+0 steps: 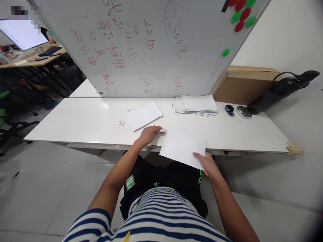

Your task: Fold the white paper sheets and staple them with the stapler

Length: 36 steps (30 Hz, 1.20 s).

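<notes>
Pinching the white paper [183, 148] by its near right part, your right hand [208, 165] has the thumb on top and the other fingers underneath. The paper lies partly over the near edge of the white table [85, 119], in front of you. Your left hand [150, 134] is at the paper's far left corner, fingertips closed on a small pale tool [162, 130]; its exact shape is too small to tell.

Just beyond your left hand, a thin pile of paper [145, 116] lies at an angle, with a small white curved piece [121, 123] to its left. Farther off and to the right, a thicker stack of paper [199, 103] sits by the foot of the whiteboard [156, 50], its sheets unevenly lined up. To the right of that stack you have a dark watch [229, 109], then a rounded mouse [244, 112] just beside a black bottle [275, 92]. A cardboard box [244, 84] is behind them. The whiteboard carries red handwriting, with red and green magnets [240, 15] near its right side.
</notes>
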Tool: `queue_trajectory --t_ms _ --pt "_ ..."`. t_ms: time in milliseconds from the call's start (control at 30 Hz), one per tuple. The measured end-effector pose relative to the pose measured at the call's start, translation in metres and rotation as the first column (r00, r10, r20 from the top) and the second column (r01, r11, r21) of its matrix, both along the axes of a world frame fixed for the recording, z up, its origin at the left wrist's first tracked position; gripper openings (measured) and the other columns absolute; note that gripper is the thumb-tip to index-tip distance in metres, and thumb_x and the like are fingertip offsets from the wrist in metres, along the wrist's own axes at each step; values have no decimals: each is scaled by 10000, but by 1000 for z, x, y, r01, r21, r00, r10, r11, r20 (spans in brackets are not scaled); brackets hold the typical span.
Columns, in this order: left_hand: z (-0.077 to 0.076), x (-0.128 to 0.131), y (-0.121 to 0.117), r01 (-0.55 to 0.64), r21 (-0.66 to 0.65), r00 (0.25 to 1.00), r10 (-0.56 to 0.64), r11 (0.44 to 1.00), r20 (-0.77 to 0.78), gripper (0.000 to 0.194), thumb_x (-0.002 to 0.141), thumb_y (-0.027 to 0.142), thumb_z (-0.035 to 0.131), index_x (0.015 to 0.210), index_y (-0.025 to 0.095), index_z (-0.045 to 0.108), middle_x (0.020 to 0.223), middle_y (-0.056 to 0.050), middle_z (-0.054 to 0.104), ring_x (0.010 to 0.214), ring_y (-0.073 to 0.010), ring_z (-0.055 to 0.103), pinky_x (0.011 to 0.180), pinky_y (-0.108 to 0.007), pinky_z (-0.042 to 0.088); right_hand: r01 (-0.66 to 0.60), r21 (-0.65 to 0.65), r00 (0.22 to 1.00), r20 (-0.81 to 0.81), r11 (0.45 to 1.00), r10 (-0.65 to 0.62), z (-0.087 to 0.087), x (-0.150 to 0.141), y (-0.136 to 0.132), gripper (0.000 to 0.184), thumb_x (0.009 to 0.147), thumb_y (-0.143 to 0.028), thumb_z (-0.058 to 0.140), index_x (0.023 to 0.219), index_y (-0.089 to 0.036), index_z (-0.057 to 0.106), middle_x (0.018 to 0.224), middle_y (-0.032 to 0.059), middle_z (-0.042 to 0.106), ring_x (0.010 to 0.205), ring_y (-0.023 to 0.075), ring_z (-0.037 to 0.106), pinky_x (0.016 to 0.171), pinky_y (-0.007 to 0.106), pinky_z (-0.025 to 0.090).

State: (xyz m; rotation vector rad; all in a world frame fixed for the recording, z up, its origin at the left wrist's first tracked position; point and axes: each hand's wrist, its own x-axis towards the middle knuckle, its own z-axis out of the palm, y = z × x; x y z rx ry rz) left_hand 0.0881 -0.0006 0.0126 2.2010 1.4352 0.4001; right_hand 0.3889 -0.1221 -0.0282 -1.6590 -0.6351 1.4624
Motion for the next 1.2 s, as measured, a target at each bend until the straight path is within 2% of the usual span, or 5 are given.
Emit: queue_trajectory --t_ms 300,600,833,1033,1200 --pt "8 -11 -3 26 -93 991 -14 995 133 348 825 369 549 1145 285 655 1197 -31 644 1095 -286 571 906 -350 420 -86 7 996 -36 996 86 -4 -9 -5 348 664 -308 739 956 -127 676 988 122 719 829 269 700 672 337 576" --pt "16 -9 -2 88 -122 994 -79 989 75 414 833 464 538 1189 271 623 1252 -49 605 1124 -282 551 914 -352 419 -75 3 996 -37 997 75 -2 -15 0 341 644 -286 749 934 -119 679 947 120 726 790 263 701 660 334 569" --pt "28 23 14 80 34 995 -81 996 53 500 935 531 311 1127 214 646 1272 -79 586 1266 -266 432 1028 -389 348 -52 -32 998 -38 998 51 0 -20 -5 302 666 -263 724 923 -112 674 947 126 725 784 256 699 648 317 560" --pt "19 52 44 36 54 981 -25 998 -193 540 946 547 248 1151 238 641 1432 -63 442 1399 -268 235 1112 -452 227 -45 -38 998 -52 998 43 -2 -21 -9 351 671 -265 734 972 -100 661 985 131 718 808 248 696 668 307 558" --pt "19 68 50 33 34 946 -20 999 -324 572 940 573 224 1166 232 623 1480 -78 368 1430 -296 125 1121 -524 149 -58 -28 996 -70 998 56 -12 -19 -10 361 682 -280 730 993 -110 663 966 113 724 801 239 699 685 301 561"
